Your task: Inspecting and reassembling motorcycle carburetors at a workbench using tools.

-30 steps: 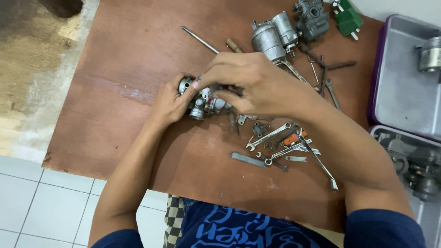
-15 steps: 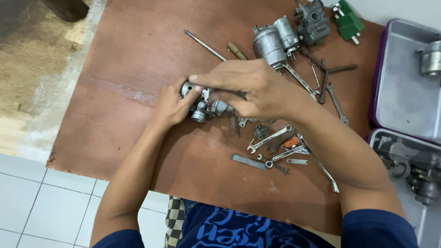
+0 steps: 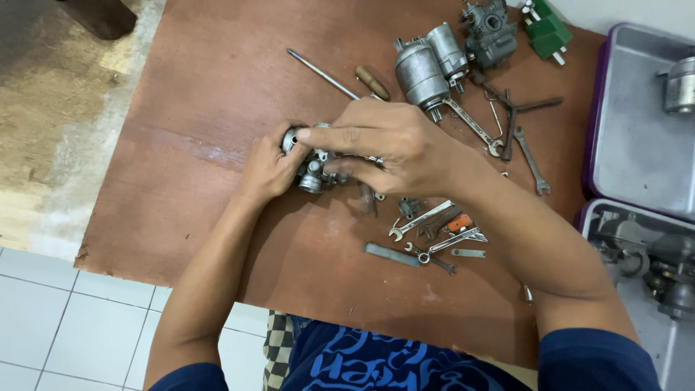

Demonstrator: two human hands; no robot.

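Observation:
A small grey metal carburettor part rests on the brown wooden board, held between both hands. My left hand cups its left side. My right hand lies over its top and right side, index finger stretched across it toward the left. Much of the part is hidden under my fingers.
Several small wrenches and loose bits lie just right of the hands. A screwdriver, two grey cylindrical motors, another carburettor and a green part sit at the back. Metal trays with parts stand at the right.
Both hands stay on the metal part; my right index finger has stretched further left across it. The view has shifted slightly.

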